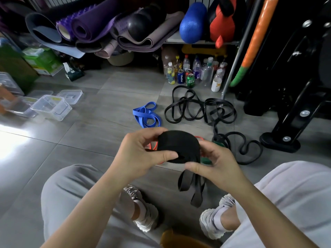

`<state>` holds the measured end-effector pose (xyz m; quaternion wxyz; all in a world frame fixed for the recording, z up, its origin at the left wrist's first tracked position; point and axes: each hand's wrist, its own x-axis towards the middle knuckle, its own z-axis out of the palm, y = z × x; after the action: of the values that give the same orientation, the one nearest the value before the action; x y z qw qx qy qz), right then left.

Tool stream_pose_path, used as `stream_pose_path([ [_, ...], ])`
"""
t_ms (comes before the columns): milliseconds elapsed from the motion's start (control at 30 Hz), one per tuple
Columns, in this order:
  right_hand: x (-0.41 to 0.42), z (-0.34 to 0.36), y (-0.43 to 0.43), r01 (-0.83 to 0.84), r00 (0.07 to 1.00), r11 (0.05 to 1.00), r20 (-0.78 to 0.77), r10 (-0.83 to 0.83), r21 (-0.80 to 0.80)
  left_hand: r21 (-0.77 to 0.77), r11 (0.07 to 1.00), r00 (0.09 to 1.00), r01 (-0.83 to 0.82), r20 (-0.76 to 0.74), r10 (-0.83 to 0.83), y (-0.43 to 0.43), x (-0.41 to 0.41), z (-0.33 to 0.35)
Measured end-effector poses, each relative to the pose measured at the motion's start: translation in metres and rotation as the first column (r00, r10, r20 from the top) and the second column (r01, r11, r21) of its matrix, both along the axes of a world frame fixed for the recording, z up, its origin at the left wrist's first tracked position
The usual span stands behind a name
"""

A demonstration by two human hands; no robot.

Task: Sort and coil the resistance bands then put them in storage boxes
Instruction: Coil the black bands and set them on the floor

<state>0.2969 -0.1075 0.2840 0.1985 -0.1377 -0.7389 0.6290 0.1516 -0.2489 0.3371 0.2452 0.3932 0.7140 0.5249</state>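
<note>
Both hands hold a wide black resistance band (179, 145) wound into a thick coil at centre. My left hand (141, 153) grips its left side with the thumb at the coil's opening. My right hand (215, 163) grips the right side, and the band's loose end (189, 185) hangs below it. On the floor beyond lie a blue band (146, 114), tangled thin black bands (197, 108), a thick black band (245, 147), and red (154, 145) and green (206, 160) bands mostly hidden behind the coil. Clear plastic storage boxes (52, 107) sit at the left.
Rolled yoga mats (93, 27) and a blue foam roller (192, 22) fill the shelf at the back. Bottles and cans (193, 72) stand under it. A black machine base (286, 122) is at the right. Grey-trousered knees and white shoes (143, 210) frame the foreground.
</note>
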Motion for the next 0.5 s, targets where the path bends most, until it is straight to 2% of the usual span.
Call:
stream_pose_path([
  [67,-0.002,0.002,-0.001,0.024,0.998,0.997,-0.060,-0.029,-0.070,0.126,0.991,0.991,-0.046,0.131,0.030,0.001,0.002,-0.003],
  [133,-0.007,0.005,-0.001,0.010,0.993,0.991,-0.113,-0.025,-0.133,0.220,0.972,0.946,-0.088,0.323,0.012,0.003,0.006,-0.012],
  [233,-0.013,0.006,-0.002,-0.007,0.987,0.981,-0.158,-0.024,-0.195,0.238,0.959,0.828,-0.155,0.560,-0.005,0.005,0.015,-0.028],
  [300,-0.012,0.006,-0.002,0.028,0.990,0.986,-0.134,-0.050,-0.161,0.191,0.972,0.805,-0.140,0.593,-0.001,0.004,0.016,-0.031],
  [333,-0.010,0.007,0.000,0.035,0.994,0.992,-0.102,-0.048,-0.122,0.127,0.987,0.850,-0.097,0.526,0.016,0.002,0.014,-0.030],
  [400,-0.005,0.008,0.006,0.029,1.000,0.999,0.012,-0.029,0.039,-0.080,0.997,0.979,0.008,0.203,0.008,-0.001,0.005,-0.024],
  [433,-0.004,0.009,0.008,0.013,0.996,0.988,0.082,-0.026,0.154,-0.186,0.982,0.999,0.044,0.014,-0.043,-0.002,0.000,-0.019],
  [500,-0.004,0.011,0.009,-0.048,0.983,0.929,0.183,-0.021,0.366,-0.354,0.930,0.938,0.104,-0.276,-0.210,0.000,-0.003,-0.007],
])
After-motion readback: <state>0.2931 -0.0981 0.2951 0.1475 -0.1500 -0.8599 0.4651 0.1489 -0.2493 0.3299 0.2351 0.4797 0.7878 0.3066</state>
